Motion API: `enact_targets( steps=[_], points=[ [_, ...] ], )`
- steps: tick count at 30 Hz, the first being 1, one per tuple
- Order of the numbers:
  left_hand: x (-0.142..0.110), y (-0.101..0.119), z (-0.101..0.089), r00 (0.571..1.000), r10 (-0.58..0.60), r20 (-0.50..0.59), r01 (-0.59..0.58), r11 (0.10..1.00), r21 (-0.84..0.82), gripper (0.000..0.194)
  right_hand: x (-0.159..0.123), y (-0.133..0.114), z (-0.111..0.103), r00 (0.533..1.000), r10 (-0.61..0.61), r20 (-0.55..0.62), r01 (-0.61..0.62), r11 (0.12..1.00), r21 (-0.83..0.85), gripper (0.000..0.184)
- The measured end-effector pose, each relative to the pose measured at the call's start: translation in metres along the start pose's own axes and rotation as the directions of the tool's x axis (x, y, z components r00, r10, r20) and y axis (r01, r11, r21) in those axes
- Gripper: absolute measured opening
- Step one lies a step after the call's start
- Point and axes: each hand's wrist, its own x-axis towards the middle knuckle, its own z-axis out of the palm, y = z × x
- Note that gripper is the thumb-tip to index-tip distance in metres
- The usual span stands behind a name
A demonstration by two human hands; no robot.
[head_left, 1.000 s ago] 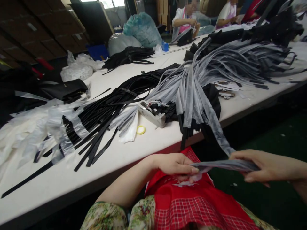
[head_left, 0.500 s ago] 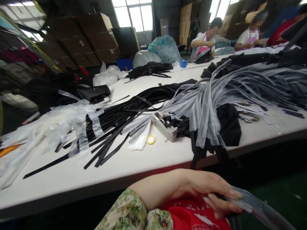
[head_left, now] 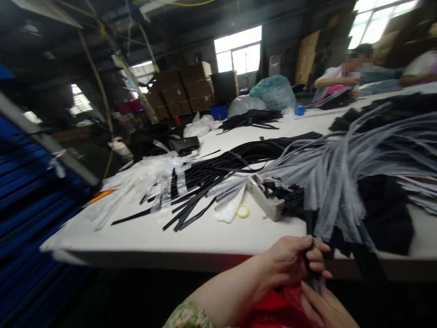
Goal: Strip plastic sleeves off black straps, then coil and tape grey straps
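My left hand (head_left: 290, 262) is closed at the table's front edge, thumb and fingers wrapped round a black strap (head_left: 314, 269). Just below it, my right hand (head_left: 327, 307) pinches the lower part of the same strap, its fingers partly hidden. A bundle of straps in clear plastic sleeves (head_left: 336, 196) hangs over the edge right above both hands. Left of the bundle stands a pale tape dispenser (head_left: 266, 200), with a yellow tape ring (head_left: 242, 211) lying beside it.
Loose black straps (head_left: 218, 180) spread across the white table (head_left: 143, 239). White plastic sleeves (head_left: 136, 177) are heaped at its left. Black fabric (head_left: 385, 214) lies at the right. Blue stacked panels (head_left: 34, 218) stand beyond the left end. A co-worker (head_left: 341, 82) sits across the table.
My left hand has moved from low over my lap up to the table edge. My right hand has come into view at the strap. The view has swung left.
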Motion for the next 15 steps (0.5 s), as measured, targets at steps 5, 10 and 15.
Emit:
enact_targets(
  steps=[5,10,15],
  points=[
    [0.008,-0.019,0.004,0.935,0.344,-0.087,-0.179,0.67,0.721,0.042,-0.007,-0.035,0.003,0.989,0.051,-0.14,-0.005,0.951,0.309,0.042],
    [0.011,-0.022,-0.029,0.946,0.274,0.175,-0.147,-0.117,0.982,0.034,-0.041,-0.034,-0.042,0.986,-0.04,-0.163,0.064,0.987,0.145,0.025],
    [0.001,-0.031,-0.018,0.994,-0.075,0.081,-0.089,-0.114,0.989,0.052,-0.078,-0.022,-0.094,0.829,-0.329,-0.452,0.051,0.85,-0.525,0.014]
  ],
)
